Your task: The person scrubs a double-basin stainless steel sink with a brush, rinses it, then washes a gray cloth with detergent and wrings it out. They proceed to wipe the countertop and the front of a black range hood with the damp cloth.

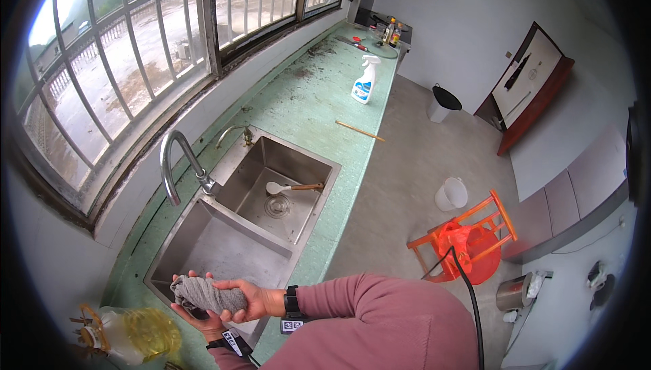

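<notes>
A grey, bunched and twisted cloth (211, 294) is held between both my hands over the near basin (234, 248) of a stainless steel double sink. My right hand (252, 299) grips it from above, at its right end. Underneath, my left hand (206, 323) supports it, with fingertips showing along its far side. Whitish, cloudy water seems to cover the bottom of this basin. A curved chrome tap (178, 159) stands behind the sink, its spout tilted over the counter side. In the other basin lies a white-headed brush (292, 187) with a wooden handle, near the drain.
An oil jug (137, 334) stands close beside my left hand. Along the green counter (305, 100) are a wooden stick (359, 130), a spray bottle (366, 80), a glass lid (381, 50) and sauce bottles (391, 33). Behind me stand an orange chair (473, 248) and a white bucket (451, 194).
</notes>
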Demonstrator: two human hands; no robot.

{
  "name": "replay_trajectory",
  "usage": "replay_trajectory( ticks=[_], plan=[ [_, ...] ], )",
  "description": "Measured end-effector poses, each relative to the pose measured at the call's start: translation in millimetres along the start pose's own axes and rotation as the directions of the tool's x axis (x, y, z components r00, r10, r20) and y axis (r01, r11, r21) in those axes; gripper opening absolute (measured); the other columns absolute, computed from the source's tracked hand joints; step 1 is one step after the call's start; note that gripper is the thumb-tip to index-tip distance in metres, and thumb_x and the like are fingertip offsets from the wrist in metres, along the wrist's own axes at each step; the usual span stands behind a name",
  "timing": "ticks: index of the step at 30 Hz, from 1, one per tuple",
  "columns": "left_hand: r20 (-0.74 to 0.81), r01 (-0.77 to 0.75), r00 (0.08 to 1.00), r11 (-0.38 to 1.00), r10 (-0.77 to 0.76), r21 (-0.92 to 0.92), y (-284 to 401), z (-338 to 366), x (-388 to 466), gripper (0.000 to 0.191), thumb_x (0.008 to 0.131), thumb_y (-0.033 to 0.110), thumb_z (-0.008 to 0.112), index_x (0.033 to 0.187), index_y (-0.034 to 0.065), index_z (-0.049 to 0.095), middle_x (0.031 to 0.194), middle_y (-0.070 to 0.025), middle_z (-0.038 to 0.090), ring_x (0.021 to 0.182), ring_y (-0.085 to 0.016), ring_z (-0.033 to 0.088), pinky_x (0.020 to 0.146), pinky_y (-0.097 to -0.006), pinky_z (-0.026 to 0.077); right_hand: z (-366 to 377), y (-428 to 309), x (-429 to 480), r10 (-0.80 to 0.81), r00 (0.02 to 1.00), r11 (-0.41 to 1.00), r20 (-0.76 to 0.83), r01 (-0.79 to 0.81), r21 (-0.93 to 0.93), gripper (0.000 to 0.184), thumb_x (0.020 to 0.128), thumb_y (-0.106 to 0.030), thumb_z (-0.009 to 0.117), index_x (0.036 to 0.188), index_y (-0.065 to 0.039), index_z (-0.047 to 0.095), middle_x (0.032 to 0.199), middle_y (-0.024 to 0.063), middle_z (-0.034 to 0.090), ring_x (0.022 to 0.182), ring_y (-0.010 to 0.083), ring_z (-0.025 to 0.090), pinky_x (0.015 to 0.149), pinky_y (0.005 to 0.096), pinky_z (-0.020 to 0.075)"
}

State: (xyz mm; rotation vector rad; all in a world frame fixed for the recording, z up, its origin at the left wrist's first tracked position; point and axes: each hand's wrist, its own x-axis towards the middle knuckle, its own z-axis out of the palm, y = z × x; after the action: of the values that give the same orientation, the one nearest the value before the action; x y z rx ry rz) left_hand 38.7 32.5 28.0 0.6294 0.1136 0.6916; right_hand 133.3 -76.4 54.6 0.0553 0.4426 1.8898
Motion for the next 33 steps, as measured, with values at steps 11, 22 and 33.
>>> replay_trajectory(
  ticks=[11,22,33],
  plan=[
    [-0.516,0.362,0.822,0.921,-0.241,0.145,7.6,-8.6,-8.8,0.011,0.079,0.012,0.058,0.081,0.0083,0.048,0.066,-0.0053,0.051,0.061,-0.019,0.052,0.056,-0.0316,0.045,-11.3,-0.9,1.1,-0.403,0.870,0.120,-0.284,-0.257,-0.959,0.042,0.069,-0.031,0.068,0.090,0.004,0.058,0.065,0.0087,0.059,0.049,0.0201,0.058,0.033,0.0285,0.0387],
    [-0.394,0.306,0.917,0.530,0.059,0.791,-31.2,-78.5,-4.6,0.010,0.072,0.009,0.051,0.065,0.0030,0.047,0.058,-0.0004,0.046,0.050,-0.010,0.041,0.046,-0.0287,0.036,-64.7,-8.5,35.7,-0.572,0.816,-0.548,0.085,-0.303,-0.780,0.024,0.059,-0.019,0.069,0.073,0.000,0.063,0.070,0.0186,0.064,0.069,0.0338,0.063,0.062,0.0410,0.0499],
    [-0.440,0.332,0.867,0.388,0.233,0.860,-59.1,-116.2,-5.2,0.012,0.073,0.009,0.051,0.066,-0.0004,0.051,0.056,-0.0029,0.050,0.051,-0.012,0.042,0.048,-0.0324,0.039,-85.3,-12.9,51.0,-0.642,0.767,-0.592,0.008,-0.489,-0.641,0.041,0.062,-0.025,0.069,0.090,0.002,0.058,0.082,0.0233,0.063,0.079,0.0382,0.063,0.069,0.0448,0.0507]
  ],
)
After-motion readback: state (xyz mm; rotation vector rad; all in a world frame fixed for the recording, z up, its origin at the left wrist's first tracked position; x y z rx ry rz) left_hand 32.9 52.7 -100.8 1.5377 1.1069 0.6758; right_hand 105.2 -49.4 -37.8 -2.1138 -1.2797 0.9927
